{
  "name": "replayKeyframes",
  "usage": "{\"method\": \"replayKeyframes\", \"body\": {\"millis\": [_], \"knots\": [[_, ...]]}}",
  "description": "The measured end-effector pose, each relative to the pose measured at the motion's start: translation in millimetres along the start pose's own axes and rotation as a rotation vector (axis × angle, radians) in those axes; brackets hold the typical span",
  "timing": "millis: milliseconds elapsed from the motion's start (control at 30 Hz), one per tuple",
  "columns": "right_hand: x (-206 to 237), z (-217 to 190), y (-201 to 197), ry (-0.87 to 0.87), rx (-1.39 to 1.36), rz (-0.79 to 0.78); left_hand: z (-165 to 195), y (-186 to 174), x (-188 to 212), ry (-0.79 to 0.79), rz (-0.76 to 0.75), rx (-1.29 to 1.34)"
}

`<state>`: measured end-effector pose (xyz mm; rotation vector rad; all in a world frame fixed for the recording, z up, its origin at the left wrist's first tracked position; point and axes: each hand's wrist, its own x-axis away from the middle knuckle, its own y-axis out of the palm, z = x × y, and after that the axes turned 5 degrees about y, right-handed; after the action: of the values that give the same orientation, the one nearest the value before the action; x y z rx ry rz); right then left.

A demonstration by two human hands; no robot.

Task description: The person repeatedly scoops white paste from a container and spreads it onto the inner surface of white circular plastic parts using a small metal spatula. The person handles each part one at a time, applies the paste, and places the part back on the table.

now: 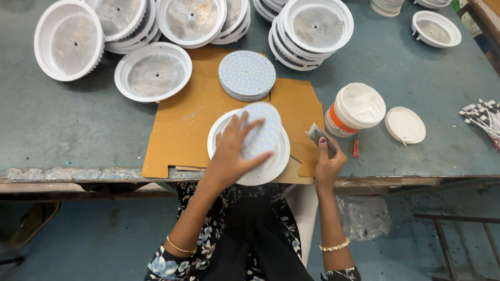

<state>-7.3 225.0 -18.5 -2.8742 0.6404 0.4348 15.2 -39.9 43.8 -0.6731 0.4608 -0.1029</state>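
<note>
My left hand (235, 151) lies spread on a round dotted disc (264, 130), which sits tilted in a white round housing (276, 162) on a sheet of brown cardboard (177, 130). My right hand (328, 158) grips a small grey spatula (319, 135) just right of the housing. A stack of the same dotted discs (246, 74) rests farther back on the cardboard. An open tub of white paste (355, 108) stands to the right, its lid (405, 125) flat beside it.
Several white round housings (153, 71) lie stacked and single along the back of the blue-grey table (62, 125). One more housing (436, 28) sits at the far right. A bundle of white wire pieces (484, 117) lies at the right edge.
</note>
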Motion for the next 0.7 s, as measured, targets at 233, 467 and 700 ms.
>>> {"method": "replayKeyframes", "body": {"millis": [233,467,700], "knots": [[3,16,-1,0.015,-0.141,0.063,-2,17,-3,0.161,-0.054,-0.265],[-5,30,-4,-0.05,-0.431,0.184,-18,-22,19,-0.329,0.318,-0.176],[1,29,0,-0.049,-0.279,0.156,-35,-7,39,-0.66,0.138,0.591]]}}
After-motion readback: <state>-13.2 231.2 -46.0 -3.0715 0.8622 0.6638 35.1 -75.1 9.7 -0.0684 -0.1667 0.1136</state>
